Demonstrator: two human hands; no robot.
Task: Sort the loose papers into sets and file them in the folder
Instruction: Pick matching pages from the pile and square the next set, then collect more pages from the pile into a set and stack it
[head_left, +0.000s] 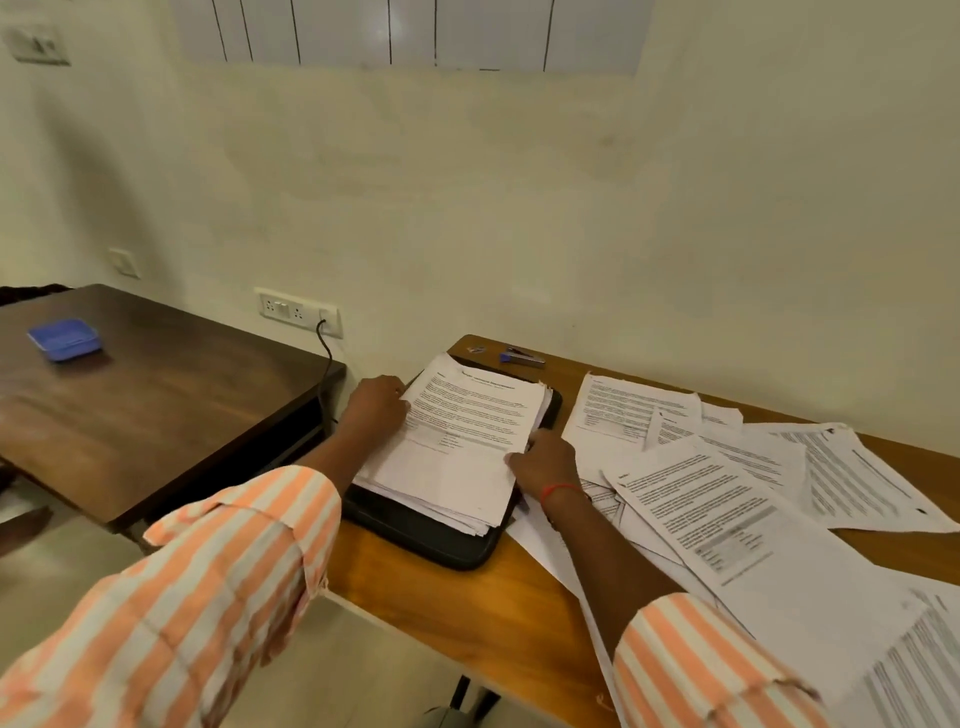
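From my remote seat I see the right hand (545, 460) gripping the right edge of the stack of papers (467, 441), thumb on the top sheet and fingers curled at its side. The left hand (376, 402) is bent against the stack's left edge; I cannot tell whether it clasps the sheets or only presses them. The stack lies between both hands on the black folder (441, 540), on the orange desk (467, 597). Loose papers (727, 493) spread to the right, and a stapler (522, 356) lies by the wall.
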